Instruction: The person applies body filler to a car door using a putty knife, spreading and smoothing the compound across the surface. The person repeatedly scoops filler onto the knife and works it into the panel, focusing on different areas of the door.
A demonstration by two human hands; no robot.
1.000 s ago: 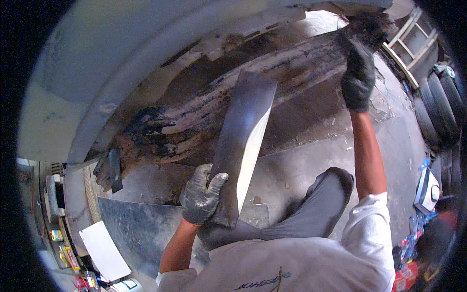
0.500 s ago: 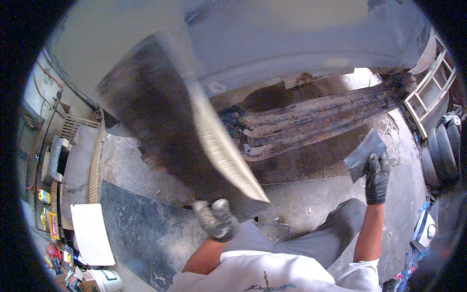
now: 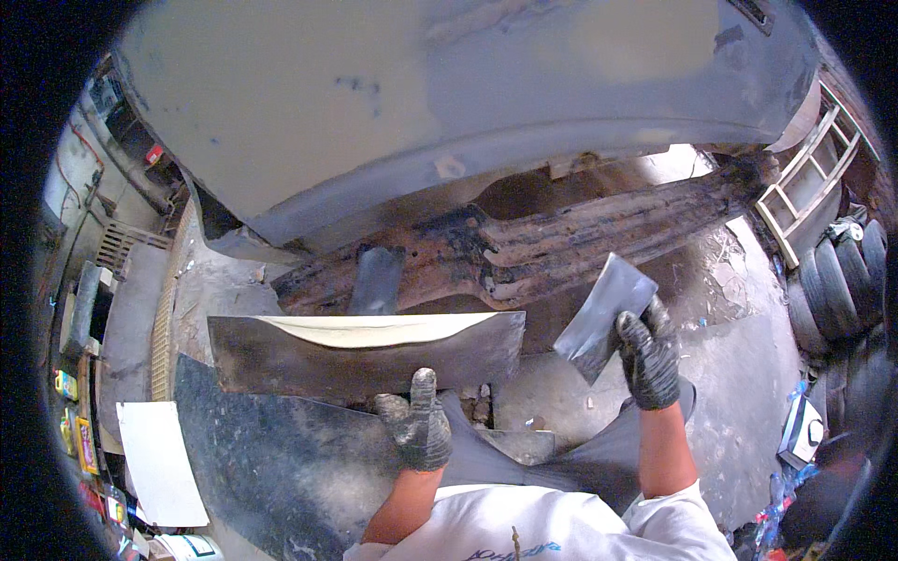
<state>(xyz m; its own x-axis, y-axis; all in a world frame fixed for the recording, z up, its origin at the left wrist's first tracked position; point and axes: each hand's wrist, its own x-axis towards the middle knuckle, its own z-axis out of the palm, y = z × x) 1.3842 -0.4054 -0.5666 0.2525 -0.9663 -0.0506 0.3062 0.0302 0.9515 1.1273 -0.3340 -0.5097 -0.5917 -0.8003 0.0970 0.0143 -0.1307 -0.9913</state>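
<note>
Gripped at its lower edge by my gloved left hand (image 3: pixel 418 423), a long dark board (image 3: pixel 374 366) lies nearly level in front of me. A thick strip of cream-coloured paste (image 3: pixel 374 332) runs along its upper edge. My gloved right hand (image 3: pixel 651 360) is closed on a thin, flexible grey spreader blade (image 3: pixel 608 313), held tilted to the right of the board, apart from it. Another flat grey piece (image 3: pixel 378 279) shows above the board's far edge; its lower end is hidden. Beyond both hands curves a large grey vehicle body panel (image 3: pixel 374 178) with tan patches.
Under the panel runs a rusty, dirty metal frame (image 3: pixel 599 248). A pale ladder-like frame (image 3: pixel 809 187) and stacked tyres (image 3: pixel 832 285) stand at right. To the left are a white sheet (image 3: pixel 161 463), a bucket (image 3: pixel 187 546) and several bottles. A white box (image 3: pixel 806 432) sits lower right.
The board has swung down from upright to nearly level, so its paste now lies along the top edge. My right hand with the spreader blade has moved left, toward the board.
</note>
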